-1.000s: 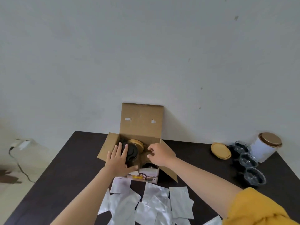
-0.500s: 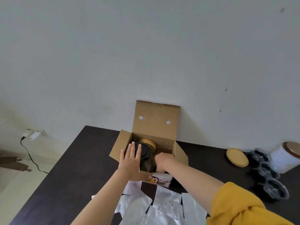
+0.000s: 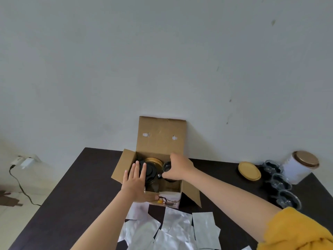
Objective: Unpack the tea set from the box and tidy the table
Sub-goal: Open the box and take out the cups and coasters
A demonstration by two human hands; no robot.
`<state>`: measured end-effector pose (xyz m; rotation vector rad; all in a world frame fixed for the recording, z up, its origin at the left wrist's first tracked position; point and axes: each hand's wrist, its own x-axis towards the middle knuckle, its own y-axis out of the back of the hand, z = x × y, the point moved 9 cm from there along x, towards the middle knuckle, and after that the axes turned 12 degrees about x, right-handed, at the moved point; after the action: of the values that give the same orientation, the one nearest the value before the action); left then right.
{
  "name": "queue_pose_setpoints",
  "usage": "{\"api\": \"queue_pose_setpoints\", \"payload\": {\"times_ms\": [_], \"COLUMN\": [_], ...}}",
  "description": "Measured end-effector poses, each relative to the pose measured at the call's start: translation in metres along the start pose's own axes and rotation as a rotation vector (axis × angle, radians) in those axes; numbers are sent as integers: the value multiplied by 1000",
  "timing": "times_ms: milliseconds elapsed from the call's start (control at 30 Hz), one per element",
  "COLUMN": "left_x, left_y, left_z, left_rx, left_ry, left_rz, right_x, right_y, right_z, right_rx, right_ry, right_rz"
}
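The open brown cardboard box [image 3: 160,139] stands on the dark brown table [image 3: 75,186], its lid flap upright against the wall.

The left hand [image 3: 135,183] lies flat over the near-left corner of the box, fingers straight and slightly spread, with the thumb on the printed front wall. Its fingertips rest on the black round lid [image 3: 150,170] of a dark vessel inside the box. Just beyond those fingertips lies a round golden lid [image 3: 154,161], also inside the box.

The right hand [image 3: 178,167] reaches into the right half of the box, fingers curled around a small clear glass cup [image 3: 167,166], which sits at the level of the box opening.

Near both wrists, crinkled silver foil packets [image 3: 178,230] lie scattered on the table. Well to the right of the right hand lie a flat golden disc [image 3: 249,171], a row of three clear glass cups [image 3: 281,184] and a white cylindrical canister with a bronze lid [image 3: 299,168].
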<state>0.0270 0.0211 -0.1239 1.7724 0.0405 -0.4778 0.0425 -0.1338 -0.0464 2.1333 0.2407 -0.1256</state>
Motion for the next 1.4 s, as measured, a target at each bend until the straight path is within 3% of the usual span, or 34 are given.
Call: {"api": "queue_pose_setpoints", "payload": {"times_ms": [233,467,633,800,1167,1400], "left_x": [-2,-8,-7,-5,-1,3], "left_y": [6,31,30,26,22,15], "left_z": [2,58,86,88,87,85], "left_rx": [11,-166,-196,-158,-134,-114], "left_ry": [75,230,353,422,471,479], "left_rz": [-104,36,7,84,194,202], "right_x": [-56,-114,-147,-174,-183,-177], "right_y": [56,86,125,167,215,196], "right_z": [63,192,274,351,477,511], "right_rx": [82,32,-47,-56,67,130], "right_ry": [-77,-333,-476,-603,-714,-731], "right_rz": [196,206,235,313,462,380]}}
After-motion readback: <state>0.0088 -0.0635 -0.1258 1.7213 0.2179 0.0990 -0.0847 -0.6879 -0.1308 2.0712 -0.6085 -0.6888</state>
